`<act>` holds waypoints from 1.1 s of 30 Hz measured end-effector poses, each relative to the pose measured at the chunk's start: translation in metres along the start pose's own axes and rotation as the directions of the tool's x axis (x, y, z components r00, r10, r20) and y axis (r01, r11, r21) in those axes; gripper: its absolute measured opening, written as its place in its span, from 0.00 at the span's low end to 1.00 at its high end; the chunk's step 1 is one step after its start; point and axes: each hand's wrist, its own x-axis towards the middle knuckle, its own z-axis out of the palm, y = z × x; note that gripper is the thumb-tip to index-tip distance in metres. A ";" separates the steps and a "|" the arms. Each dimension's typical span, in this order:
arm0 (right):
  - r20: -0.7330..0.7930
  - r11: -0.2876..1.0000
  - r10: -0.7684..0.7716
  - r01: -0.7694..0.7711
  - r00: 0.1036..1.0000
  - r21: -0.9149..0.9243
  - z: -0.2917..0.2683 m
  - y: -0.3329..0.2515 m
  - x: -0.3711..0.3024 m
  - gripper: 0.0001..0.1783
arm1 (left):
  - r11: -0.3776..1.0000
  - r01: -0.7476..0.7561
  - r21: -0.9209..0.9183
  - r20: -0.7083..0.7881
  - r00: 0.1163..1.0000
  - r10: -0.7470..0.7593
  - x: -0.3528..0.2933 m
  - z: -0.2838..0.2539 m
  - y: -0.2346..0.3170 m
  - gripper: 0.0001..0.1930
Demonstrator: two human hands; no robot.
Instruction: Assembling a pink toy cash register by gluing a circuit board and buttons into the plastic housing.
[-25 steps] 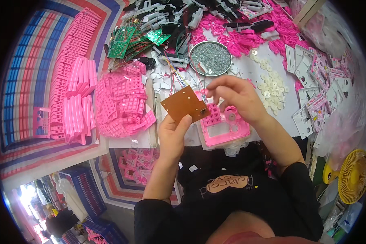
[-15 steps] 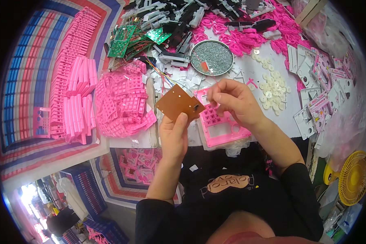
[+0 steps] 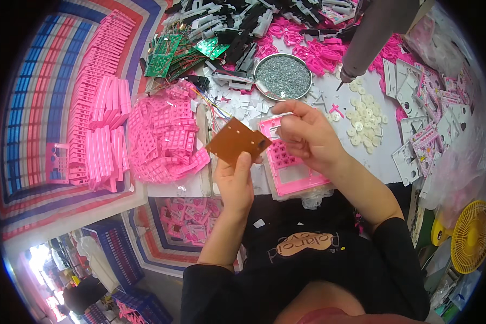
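My left hand (image 3: 235,183) grips a brown circuit board (image 3: 237,141) by its lower edge, thumb on the near face. Coloured wires (image 3: 213,102) run from behind the board toward the upper left. Beside it, my right hand (image 3: 310,132) is curled with thumb and index finger close together over a pink plastic housing (image 3: 299,186). Whatever those fingertips may pinch is too small to make out. The housing has a block of square key holes and a rectangular opening; my right hand covers part of it. Beyond the hands stands a round dish of small metal screws (image 3: 283,76).
A grey electric screwdriver (image 3: 370,46) hangs at upper right, above white round discs (image 3: 364,121). Bagged pink keypads (image 3: 164,140) and stacked pink strips (image 3: 105,156) lie left. Green circuit boards (image 3: 162,56) and pink cords (image 3: 313,54) are at the back, white panels (image 3: 416,143) right.
The electric screwdriver has come into view at upper right. An orange-red piece seen over the dish is gone from there. My right hand has shifted slightly left; the board stays in my left hand.
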 end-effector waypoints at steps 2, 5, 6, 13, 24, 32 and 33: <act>-0.003 0.975 0.011 -0.012 1.000 -0.220 -0.004 -0.002 0.007 0.13 | 0.967 -0.118 0.227 0.087 0.991 0.101 -0.004 0.002 0.002 0.15; 0.078 0.881 0.084 -0.038 0.993 -0.471 -0.006 0.013 0.024 0.08 | 0.989 0.129 -0.075 0.181 0.977 -0.114 0.000 0.009 0.019 0.14; 0.099 0.850 0.182 -0.106 0.978 -0.515 -0.009 0.012 0.025 0.09 | 0.995 0.014 0.095 0.242 0.970 -0.037 -0.002 0.007 0.017 0.13; -0.167 0.990 0.039 -0.061 0.985 -0.129 -0.020 -0.009 -0.011 0.07 | 1.000 -0.022 0.013 0.163 0.986 0.019 -0.008 -0.009 0.031 0.14; -0.079 -0.340 -0.283 -0.177 0.956 -0.923 -0.103 -0.063 -0.203 0.23 | 0.889 0.430 0.157 0.303 0.836 -0.458 -0.025 0.002 0.045 0.17; -0.132 0.848 -0.139 0.049 0.982 -0.528 -0.029 -0.017 -0.111 0.10 | 0.837 0.524 0.160 0.488 0.695 -0.528 -0.037 0.035 0.028 0.18; -0.188 0.893 -0.106 0.010 0.976 -0.451 -0.032 -0.010 -0.110 0.09 | 0.855 0.492 0.164 0.485 0.714 -0.505 -0.038 0.033 0.026 0.17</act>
